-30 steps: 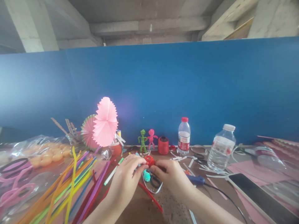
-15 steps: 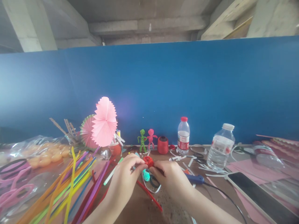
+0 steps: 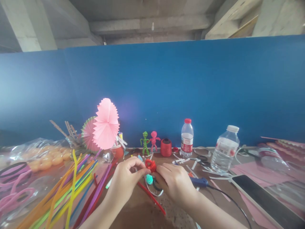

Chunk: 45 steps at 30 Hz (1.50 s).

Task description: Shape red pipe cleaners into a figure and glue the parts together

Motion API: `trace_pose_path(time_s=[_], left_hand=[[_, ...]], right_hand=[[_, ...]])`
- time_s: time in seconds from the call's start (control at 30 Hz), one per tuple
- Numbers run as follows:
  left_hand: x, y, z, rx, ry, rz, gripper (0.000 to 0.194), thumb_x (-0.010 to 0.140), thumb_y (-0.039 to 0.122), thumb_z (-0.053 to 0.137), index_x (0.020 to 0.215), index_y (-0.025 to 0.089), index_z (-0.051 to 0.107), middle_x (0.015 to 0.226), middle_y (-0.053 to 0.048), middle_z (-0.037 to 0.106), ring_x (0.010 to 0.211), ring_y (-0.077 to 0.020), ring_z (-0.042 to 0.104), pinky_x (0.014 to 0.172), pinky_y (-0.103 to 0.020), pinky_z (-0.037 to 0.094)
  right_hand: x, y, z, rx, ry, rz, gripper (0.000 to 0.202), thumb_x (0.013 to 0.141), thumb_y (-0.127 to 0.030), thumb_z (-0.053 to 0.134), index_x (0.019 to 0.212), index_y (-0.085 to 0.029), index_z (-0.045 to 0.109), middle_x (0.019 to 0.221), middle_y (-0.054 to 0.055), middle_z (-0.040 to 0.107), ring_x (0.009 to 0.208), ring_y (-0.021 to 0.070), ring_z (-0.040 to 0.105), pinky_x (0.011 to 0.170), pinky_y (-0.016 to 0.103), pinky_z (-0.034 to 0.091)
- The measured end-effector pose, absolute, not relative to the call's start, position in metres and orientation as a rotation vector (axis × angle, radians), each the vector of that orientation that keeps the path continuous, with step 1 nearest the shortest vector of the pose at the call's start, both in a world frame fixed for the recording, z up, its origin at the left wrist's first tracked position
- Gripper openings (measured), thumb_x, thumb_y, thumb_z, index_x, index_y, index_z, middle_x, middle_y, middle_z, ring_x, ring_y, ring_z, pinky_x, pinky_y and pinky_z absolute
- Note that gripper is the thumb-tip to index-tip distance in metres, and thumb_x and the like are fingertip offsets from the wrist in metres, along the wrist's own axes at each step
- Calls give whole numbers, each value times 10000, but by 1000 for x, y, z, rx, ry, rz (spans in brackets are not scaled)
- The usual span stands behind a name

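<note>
Between both hands is a coiled red pipe cleaner (image 3: 150, 165), bent into a small loop shape. My left hand (image 3: 130, 175) pinches its left side with thumb and forefinger. My right hand (image 3: 175, 178) has its fingers closed on the right side, the fingertips partly hidden behind the knuckles. Just below the red coil lies a turquoise coiled piece (image 3: 149, 179). A straight red pipe cleaner (image 3: 152, 199) rests on the table under the hands. Behind them stand a green pipe-cleaner figure (image 3: 145, 143) and a pink one (image 3: 154, 141).
Many coloured pipe cleaners (image 3: 71, 190) and pink scissors (image 3: 16, 190) lie left. A red thread spool (image 3: 166, 149), two upright bottles (image 3: 187, 140) and a blue-handled corded tool (image 3: 199, 182) are beyond and right. A phone (image 3: 264, 197) lies at right; a pink paper fan (image 3: 106, 125) stands left.
The red coil has turned slightly and its loop now shows more openly. My right hand has shifted a little, its fingers now lying further over the coil's right side.
</note>
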<state>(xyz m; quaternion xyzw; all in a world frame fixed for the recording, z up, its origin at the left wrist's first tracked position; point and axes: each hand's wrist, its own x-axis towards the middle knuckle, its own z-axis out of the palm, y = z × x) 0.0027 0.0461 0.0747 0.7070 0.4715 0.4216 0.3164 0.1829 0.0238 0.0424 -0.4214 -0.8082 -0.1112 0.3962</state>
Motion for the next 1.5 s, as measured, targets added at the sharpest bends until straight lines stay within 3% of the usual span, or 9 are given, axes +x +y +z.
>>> trace_pose_path(time_s=[0.53,0.8,1.0,1.23,1.33,1.43,1.5], left_hand=[[10,40,79,1288,979,1053,148,610,248,804,682,136,738,679,-44,697,647,-144,577,586,-215,421],[13,35,74,1154,862,1011,63,715,200,747,708,148,711,619,15,615,519,-56,468,498,-155,374],[17,30,73,1131,780,1009,99,749,203,724,838,162,708,825,-39,656,806,-144,568,743,-241,453],[15,32,79,1566,816,1125,51,789,213,667,753,180,682,890,-24,566,854,-164,538,756,-246,429],[9,32,84,1880,881,1105,67,813,197,623,768,200,673,965,-39,550,899,-188,565,756,-257,458],[3,30,87,2200,950,1094,166,829,101,546,753,210,645,1049,-57,589,971,-206,591,781,-264,484],[1,29,86,2432,930,1128,227,839,50,490,795,212,642,1118,-72,616,1019,-212,603,834,-282,484]], right_hand=[[185,23,43,-953,-2083,-408,292,934,-181,402,676,-175,539,583,1,540,530,143,439,527,289,250],[183,19,43,-989,-1999,-419,270,906,-150,440,662,-174,552,561,-2,513,504,142,421,516,289,245],[182,18,41,-978,-1917,-417,241,929,-198,439,761,-162,609,563,3,530,498,140,447,518,279,265],[182,17,49,-979,-1911,-284,198,899,-221,507,725,-176,589,562,-13,550,481,121,481,482,247,318],[187,15,59,-989,-1903,23,85,818,-245,624,877,-186,604,704,2,637,601,140,581,545,227,431],[192,16,65,-912,-1858,220,372,769,-229,687,1120,-211,563,914,42,679,772,171,623,695,277,507],[194,18,65,-845,-1842,227,417,762,-203,699,1156,-226,565,964,51,673,785,168,616,718,291,518]])
